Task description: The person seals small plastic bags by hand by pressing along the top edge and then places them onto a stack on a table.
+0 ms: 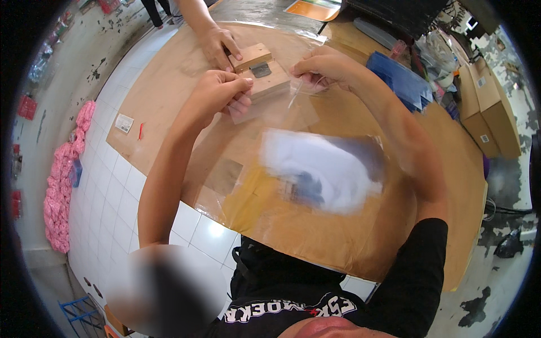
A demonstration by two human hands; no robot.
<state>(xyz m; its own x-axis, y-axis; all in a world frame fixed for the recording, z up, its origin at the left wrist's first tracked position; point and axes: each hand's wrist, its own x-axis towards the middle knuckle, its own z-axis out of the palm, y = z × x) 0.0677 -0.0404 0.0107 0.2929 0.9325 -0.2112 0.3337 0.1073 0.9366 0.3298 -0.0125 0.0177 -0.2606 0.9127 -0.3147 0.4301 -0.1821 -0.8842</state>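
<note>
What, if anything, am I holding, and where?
Your right hand seems to pinch clear plastic by its edge; whether your left hand holds anything can't be told.

pink bundle (66, 183) is lying by wall (39, 79) | boxes (480, 110) are sitting at right | blue rack (80, 316) is standing lower left

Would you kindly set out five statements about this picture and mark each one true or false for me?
1. The left hand is nearer the other person's hand than the right hand is. True.
2. The right hand is flat, with its fingers spread wide. False: its fingers are curled and bunched at some clear film.
3. A small dark piece sits on the wooden block. True.
4. The pink bundle is to the right of the table. False: the bundle is to the left.
5. A blue pile lies to the right of the wooden block. True.
</note>
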